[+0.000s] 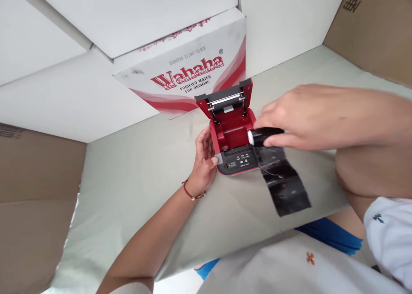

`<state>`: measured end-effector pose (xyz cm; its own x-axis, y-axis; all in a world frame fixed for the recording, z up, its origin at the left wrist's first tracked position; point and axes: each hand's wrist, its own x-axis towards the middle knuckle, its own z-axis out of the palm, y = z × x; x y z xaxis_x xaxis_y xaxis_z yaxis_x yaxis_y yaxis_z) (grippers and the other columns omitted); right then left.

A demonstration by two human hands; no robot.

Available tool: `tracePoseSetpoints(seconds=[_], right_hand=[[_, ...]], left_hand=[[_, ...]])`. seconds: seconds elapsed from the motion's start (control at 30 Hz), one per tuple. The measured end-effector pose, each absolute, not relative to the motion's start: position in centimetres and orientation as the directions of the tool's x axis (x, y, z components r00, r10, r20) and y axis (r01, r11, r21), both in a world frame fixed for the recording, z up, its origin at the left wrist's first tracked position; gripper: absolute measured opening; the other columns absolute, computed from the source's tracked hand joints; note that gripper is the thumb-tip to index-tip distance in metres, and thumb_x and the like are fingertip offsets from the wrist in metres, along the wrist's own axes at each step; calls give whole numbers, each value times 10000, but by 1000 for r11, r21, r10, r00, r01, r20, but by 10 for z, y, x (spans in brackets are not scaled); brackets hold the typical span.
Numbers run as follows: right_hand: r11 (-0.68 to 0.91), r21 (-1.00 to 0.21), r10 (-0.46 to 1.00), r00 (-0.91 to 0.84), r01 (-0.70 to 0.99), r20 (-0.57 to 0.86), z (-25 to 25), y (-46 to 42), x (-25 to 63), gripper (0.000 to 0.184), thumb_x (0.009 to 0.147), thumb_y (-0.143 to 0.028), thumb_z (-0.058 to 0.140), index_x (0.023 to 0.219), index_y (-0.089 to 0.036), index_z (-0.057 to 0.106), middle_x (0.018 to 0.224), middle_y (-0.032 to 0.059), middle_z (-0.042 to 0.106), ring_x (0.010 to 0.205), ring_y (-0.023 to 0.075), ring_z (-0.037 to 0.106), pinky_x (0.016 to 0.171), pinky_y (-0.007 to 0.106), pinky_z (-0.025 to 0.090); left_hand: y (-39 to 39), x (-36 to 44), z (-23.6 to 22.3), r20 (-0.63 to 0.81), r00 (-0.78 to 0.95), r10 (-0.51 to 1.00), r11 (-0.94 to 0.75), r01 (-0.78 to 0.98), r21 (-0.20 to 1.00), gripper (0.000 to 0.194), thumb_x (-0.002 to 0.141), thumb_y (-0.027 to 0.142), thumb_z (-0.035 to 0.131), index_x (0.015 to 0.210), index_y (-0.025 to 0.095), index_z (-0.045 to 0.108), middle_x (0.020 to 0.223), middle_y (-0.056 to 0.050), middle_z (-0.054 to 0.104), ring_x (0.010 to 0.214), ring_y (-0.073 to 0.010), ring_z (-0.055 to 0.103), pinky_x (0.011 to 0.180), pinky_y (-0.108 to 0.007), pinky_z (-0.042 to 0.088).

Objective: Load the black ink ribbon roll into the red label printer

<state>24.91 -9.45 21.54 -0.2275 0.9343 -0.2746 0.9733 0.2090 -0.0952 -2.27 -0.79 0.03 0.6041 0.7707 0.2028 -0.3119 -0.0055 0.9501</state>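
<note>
A small red and black label printer (pixel 236 135) sits on the covered table with its lid (pixel 225 97) raised, so the red inner bay shows. My left hand (pixel 205 159) grips the printer's left side, thumb on the front corner and fingers along the wall. Over the printer's right edge, my right hand (pixel 283 116) pinches a roll of black ribbon film (pixel 262 136) with a white core end. A loose length of the shiny film (pixel 285 184) hangs from the roll toward the table's front. Part of the roll is hidden behind my fingers.
Behind the printer stands a white and red Wahaha water carton (pixel 189 71) against white panels (pixel 283 23). Brown cardboard (pixel 35 208) borders the left, and another brown carton (pixel 376 40) the right. A pale green cover (pixel 128 191) lies over the table.
</note>
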Motion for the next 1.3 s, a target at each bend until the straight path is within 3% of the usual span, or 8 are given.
tracePoseSetpoints(seconds=[0.13, 0.3, 0.67, 0.87, 0.97, 1.07, 1.23, 1.3], right_hand=[[166, -37, 947, -169, 986, -273, 197, -75, 202, 217, 1090, -269, 663, 1161, -182, 850, 1137, 138, 849, 861, 238, 728, 689, 341, 366], [106, -28, 950, -109, 994, -292, 180, -65, 190, 252, 1092, -249, 644, 1237, -177, 837, 1285, 183, 830, 1023, 329, 784, 685, 358, 367], [106, -101, 952, -130, 989, -275, 161, -48, 194, 322, 1099, -275, 645, 1331, -251, 868, 1265, 124, 870, 1086, 310, 770, 755, 350, 417], [80, -174, 978, -111, 981, -179, 169, -55, 209, 362, 1101, -288, 649, 1389, -279, 868, 1215, 85, 886, 1035, 277, 774, 815, 349, 473], [108, -258, 983, -143, 960, -120, 167, -54, 212, 380, 1096, -282, 660, 1417, -287, 863, 1266, 52, 891, 1090, 272, 790, 876, 355, 512], [92, -271, 977, -139, 958, -162, 158, -50, 210, 407, 1086, -246, 673, 1451, -282, 849, 1373, 64, 877, 1194, 307, 797, 916, 383, 522], [78, -286, 971, -138, 955, -194, 153, -45, 205, 404, 1086, -219, 687, 1447, -296, 850, 1401, 52, 871, 1248, 314, 797, 967, 398, 530], [58, -263, 977, -109, 963, -184, 153, -44, 205, 421, 1093, -235, 679, 1478, -302, 836, 1416, 68, 864, 1259, 329, 795, 960, 404, 531]], left_hand=[[-8, -22, -1, 216, 599, 771, -10, -327, 945, 888, 897, 702, 937, 1661, 457, 556, 1870, -50, 473, 1771, -375, 422, 1484, -615, 351], [-7, -22, -2, 208, 591, 780, -15, -314, 949, 854, 913, 597, 951, 1661, 463, 562, 1859, -35, 494, 1763, -351, 441, 1486, -578, 353], [-7, -20, -1, 231, 622, 748, 1, -349, 937, 818, 959, 577, 937, 1672, 457, 555, 1857, -44, 507, 1754, -343, 466, 1470, -570, 380], [-6, -19, -5, 261, 625, 735, -15, -370, 929, 895, 939, 690, 929, 1694, 449, 515, 1890, -52, 453, 1794, -368, 403, 1487, -605, 352], [-3, -20, -8, 274, 638, 720, -36, -360, 932, 898, 947, 638, 935, 1708, 442, 501, 1894, -63, 445, 1787, -374, 410, 1483, -617, 360], [0, -21, -10, 287, 640, 713, -55, -357, 933, 876, 964, 618, 918, 1715, 446, 500, 1883, -63, 461, 1772, -365, 433, 1489, -616, 353], [-1, -20, -12, 328, 635, 700, -132, -336, 932, 862, 991, 685, 856, 1733, 453, 482, 1861, -65, 483, 1752, -363, 457, 1464, -615, 398], [-5, -21, -12, 380, 582, 719, -250, -294, 922, 774, 1052, 693, 761, 1735, 444, 494, 1863, -68, 471, 1767, -364, 436, 1456, -618, 411]])
